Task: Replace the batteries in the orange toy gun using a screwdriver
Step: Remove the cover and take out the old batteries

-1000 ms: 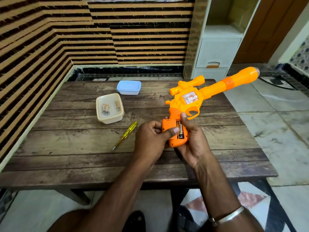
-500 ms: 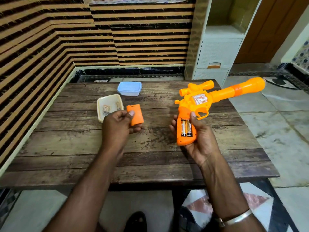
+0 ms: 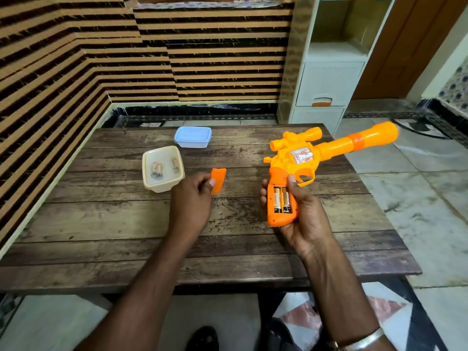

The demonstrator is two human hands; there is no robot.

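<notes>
Right hand (image 3: 307, 224) gripping orange toy gun (image 3: 283, 163) handle, two batteries (image 3: 281, 200) showing, label print unreadable; left hand (image 3: 191, 198) pinching orange battery cover (image 3: 219, 179).

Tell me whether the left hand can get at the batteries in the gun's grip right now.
Probably not yet: the left hand pinches the battery cover. The batteries in the toy gun lie uncovered, nothing in between.

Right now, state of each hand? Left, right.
Left hand: closed, pinching the orange battery cover.
Right hand: closed, gripping the orange toy gun by its handle, batteries exposed.
</notes>
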